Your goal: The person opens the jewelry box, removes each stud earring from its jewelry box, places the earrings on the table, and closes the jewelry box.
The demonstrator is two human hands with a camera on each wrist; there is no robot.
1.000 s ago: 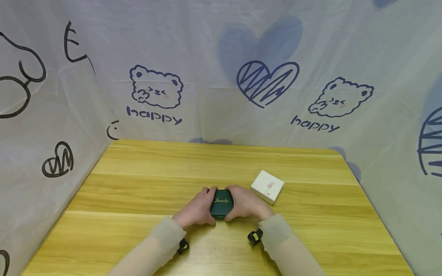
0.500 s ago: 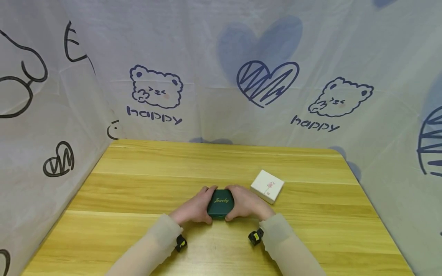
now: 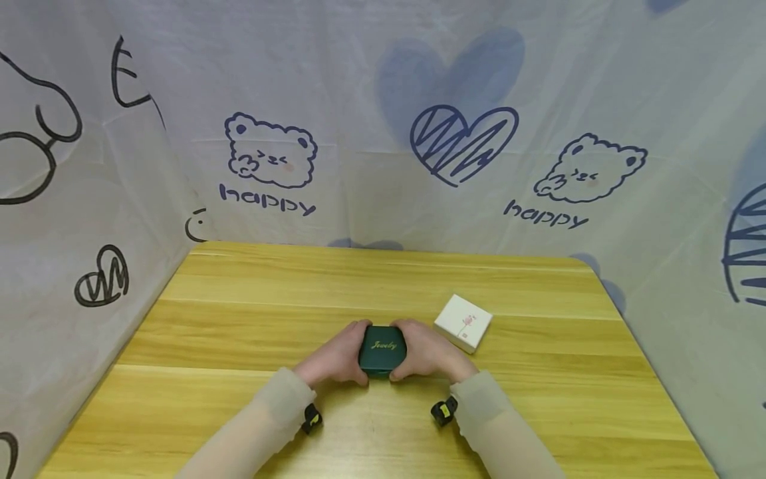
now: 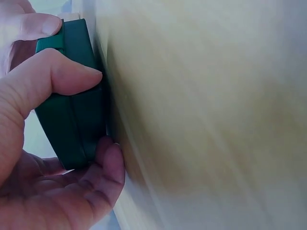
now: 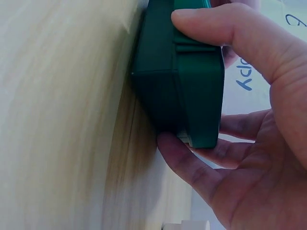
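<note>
A dark green jewelry box (image 3: 383, 358), closed and lettered "Jewelry" in gold on its lid, is held between both hands near the middle of the table. My left hand (image 3: 336, 356) grips its left side, thumb at the near face and fingers at the far side. On the right side my right hand (image 3: 426, 352) holds it the same way. In the left wrist view the jewelry box (image 4: 67, 120) is close over the wooden surface, the other thumb showing beyond. From the right wrist, the jewelry box (image 5: 199, 96) shows a seam between lid and base; fingers partly hide its far side.
A small white box (image 3: 463, 323) with a pink flower print lies just right of the right hand. The wooden table (image 3: 239, 332) is bordered at the back and sides by a white cloth (image 3: 359, 86) with bear and heart drawings. Black devices sit at both wrists.
My left hand has shifted slightly to the left, uncovering more of the lid. The jewelry box appears a little farther away from me. The right hand keeps its hold, and the white box is unmoved.
</note>
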